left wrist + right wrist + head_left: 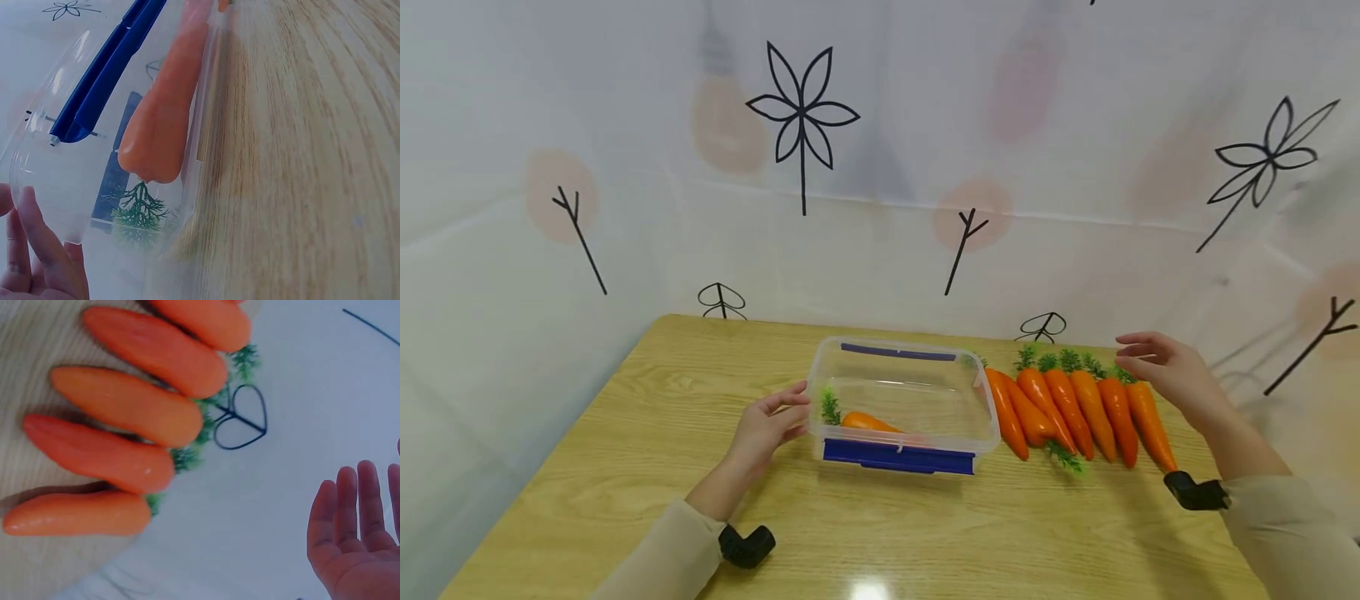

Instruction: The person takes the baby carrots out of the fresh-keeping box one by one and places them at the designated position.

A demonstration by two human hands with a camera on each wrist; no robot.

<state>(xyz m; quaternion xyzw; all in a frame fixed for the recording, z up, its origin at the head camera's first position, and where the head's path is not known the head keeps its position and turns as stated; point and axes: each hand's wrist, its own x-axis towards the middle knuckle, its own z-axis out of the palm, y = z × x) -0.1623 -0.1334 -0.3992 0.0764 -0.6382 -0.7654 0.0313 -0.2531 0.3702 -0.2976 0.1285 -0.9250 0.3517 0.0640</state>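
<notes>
A clear plastic food container (917, 392) with blue clip latches stands on the table without a lid. Inside it lies one orange toy carrot (865, 422), its green top toward the left wall; the left wrist view shows this carrot (162, 112) through the plastic. My left hand (763, 429) is at the container's left side, with extended fingers (40, 234) touching the wall. To the right, several toy carrots (1093, 408) lie in a row. My right hand (1172, 375) is raised near the rightmost carrot (81, 514), fingers extended and holding nothing.
The wooden table (647, 467) carries everything. Behind it hangs a white curtain (880, 267) printed with plants. One carrot in the row lies reversed, its green top (1063, 457) toward the front. A black wrist mount (747, 546) sits by the left sleeve.
</notes>
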